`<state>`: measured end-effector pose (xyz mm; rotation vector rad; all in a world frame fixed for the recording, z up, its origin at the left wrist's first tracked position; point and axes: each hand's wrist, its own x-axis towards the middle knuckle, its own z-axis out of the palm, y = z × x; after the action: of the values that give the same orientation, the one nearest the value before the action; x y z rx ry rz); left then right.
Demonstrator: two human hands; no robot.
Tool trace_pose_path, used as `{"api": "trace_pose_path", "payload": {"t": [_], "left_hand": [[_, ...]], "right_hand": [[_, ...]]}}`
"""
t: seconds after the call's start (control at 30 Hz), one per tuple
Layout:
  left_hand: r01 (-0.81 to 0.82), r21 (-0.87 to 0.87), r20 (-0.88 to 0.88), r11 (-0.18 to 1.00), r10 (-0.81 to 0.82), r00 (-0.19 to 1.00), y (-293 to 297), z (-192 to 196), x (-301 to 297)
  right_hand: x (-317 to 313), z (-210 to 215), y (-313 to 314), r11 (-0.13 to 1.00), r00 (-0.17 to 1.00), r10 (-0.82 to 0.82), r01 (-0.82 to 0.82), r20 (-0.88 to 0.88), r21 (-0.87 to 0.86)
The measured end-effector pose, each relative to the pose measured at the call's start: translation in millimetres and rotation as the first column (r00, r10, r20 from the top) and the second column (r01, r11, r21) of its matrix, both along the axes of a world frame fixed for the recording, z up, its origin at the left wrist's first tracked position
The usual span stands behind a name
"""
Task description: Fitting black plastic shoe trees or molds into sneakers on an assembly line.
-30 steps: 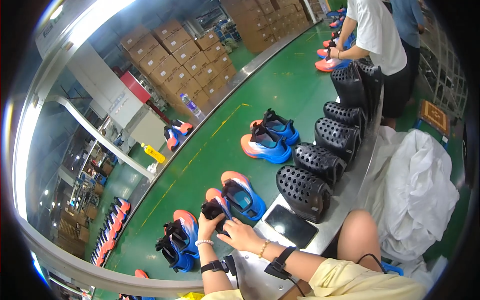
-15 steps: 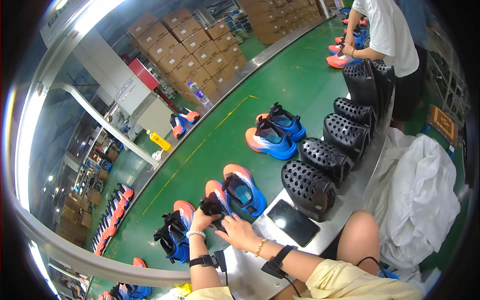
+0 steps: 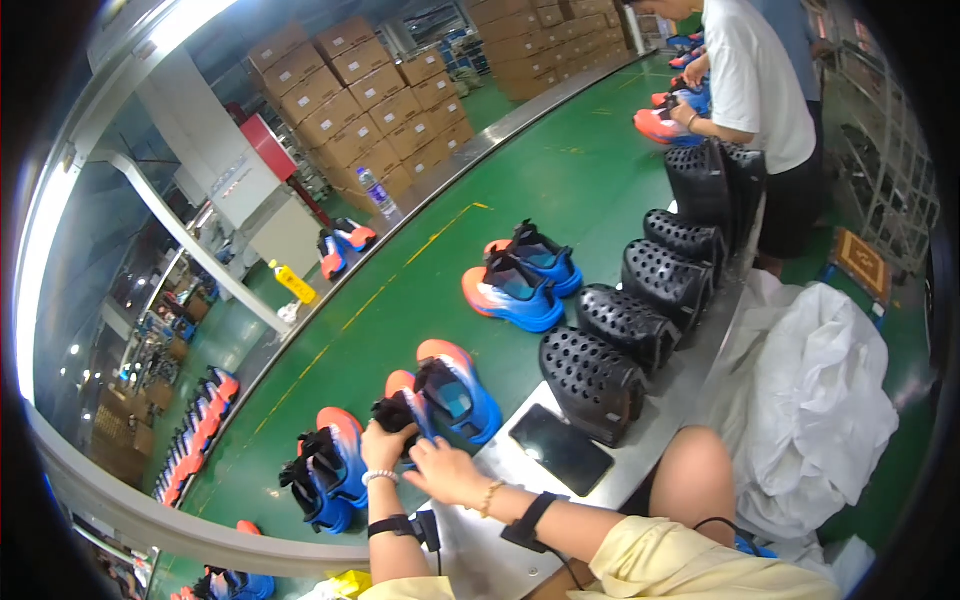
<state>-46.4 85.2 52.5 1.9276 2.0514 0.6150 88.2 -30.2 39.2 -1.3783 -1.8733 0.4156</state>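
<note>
My left hand is closed around the black collar and tongue of a running shoe with an orange toe and blue sole. At the same shoe's heel end, my right hand has its fingers bent against it; the fingertips are partly hidden. A matching shoe stands just to the right, blue inside. Left of my hands sits another pair of orange, white and blue shoes. One more pair rests farther along the green belt.
Black perforated shoe-shaped covers line the metal ledge on the right, beside a dark phone. White plastic sheeting lies beyond my knee. A co-worker handles shoes at the far end. Bottles stand along the far edge.
The whole view has shifted slightly, moving the scene left in the picture. Both my hands stay at the same shoe. The co-worker's hands have moved a little over the far shoes.
</note>
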Motion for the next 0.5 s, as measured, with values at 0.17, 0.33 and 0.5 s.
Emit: {"api": "trace_pose_path", "payload": {"t": [0.17, 0.33, 0.5], "left_hand": [[0.026, 0.108, 0.075, 0.994, -0.034, 0.997, -13.7, 14.8, 4.2], [-0.099, 0.324, 0.614, 0.941, -0.130, 0.778, -8.3, 14.7, 15.7], [-0.140, 0.578, 0.737, 0.804, -0.441, 0.512, -39.3, 33.6, 35.4]], "right_hand": [[11.7, 56.0, -23.8, 0.954, 0.970, 0.242, -0.236, 0.007, -0.185], [141.9, 219.6, -62.1, 0.957, 0.958, 0.285, -0.282, 0.035, -0.067], [280.9, 271.4, -71.8, 0.941, 0.983, -0.171, 0.182, -0.062, 0.286]]}}
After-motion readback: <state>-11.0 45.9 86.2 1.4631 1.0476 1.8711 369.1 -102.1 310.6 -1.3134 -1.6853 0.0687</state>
